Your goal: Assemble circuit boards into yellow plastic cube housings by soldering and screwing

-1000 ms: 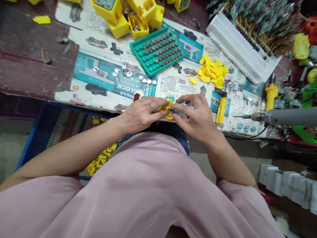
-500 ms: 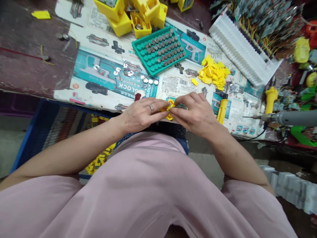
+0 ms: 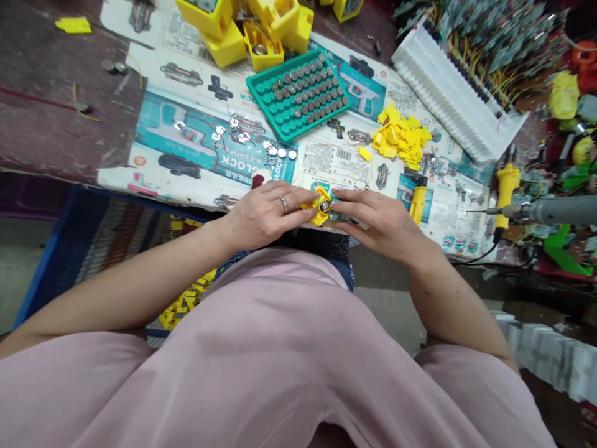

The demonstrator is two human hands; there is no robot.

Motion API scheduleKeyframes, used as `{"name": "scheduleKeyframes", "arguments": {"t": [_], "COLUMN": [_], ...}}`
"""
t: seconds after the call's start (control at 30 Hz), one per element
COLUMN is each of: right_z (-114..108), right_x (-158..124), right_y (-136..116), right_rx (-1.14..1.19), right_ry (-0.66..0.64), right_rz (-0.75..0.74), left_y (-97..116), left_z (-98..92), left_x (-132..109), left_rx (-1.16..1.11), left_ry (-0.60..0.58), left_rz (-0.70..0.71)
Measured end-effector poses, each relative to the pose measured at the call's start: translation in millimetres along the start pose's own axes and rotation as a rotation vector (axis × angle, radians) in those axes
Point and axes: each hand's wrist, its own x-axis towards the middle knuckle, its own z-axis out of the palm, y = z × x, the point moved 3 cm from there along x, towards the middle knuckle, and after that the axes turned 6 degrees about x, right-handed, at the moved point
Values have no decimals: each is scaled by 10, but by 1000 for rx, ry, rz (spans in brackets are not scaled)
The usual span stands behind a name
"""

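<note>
My left hand (image 3: 267, 213), with a ring on one finger, pinches a small yellow plastic part (image 3: 319, 208) at the near edge of the table. A round metal button cell sits in the part's face. My right hand (image 3: 377, 219) meets it from the right, fingers closed on the part's right side and on something dark that I cannot make out. Just beyond lie several loose button cells (image 3: 280, 151) and small metal clips (image 3: 229, 130) on the printed paper.
A green tray (image 3: 298, 93) of button cells lies beyond the hands, with yellow housings (image 3: 242, 28) behind it. A pile of small yellow parts (image 3: 401, 137), yellow-handled screwdrivers (image 3: 416, 198), a grey power tool (image 3: 550, 210) and a white rack (image 3: 448, 93) sit to the right. A blue crate (image 3: 69, 249) stands below left.
My right hand has lowered and flattened, its fingers now lying along the part's right side. The button cell in the yellow part has come into view. The left hand has barely moved.
</note>
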Motion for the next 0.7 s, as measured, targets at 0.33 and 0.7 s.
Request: {"name": "scheduleKeyframes", "arguments": {"t": [0.33, 0.7], "right_z": [-37, 1], "right_x": [153, 71], "right_y": [-69, -135], "right_rx": [32, 326], "right_ry": [156, 296], "right_rz": [88, 327], "left_y": [25, 27], "left_z": [-31, -43], "left_x": [55, 71], "left_rx": [122, 135], "left_ry": [22, -26], "left_rz": [45, 40]}}
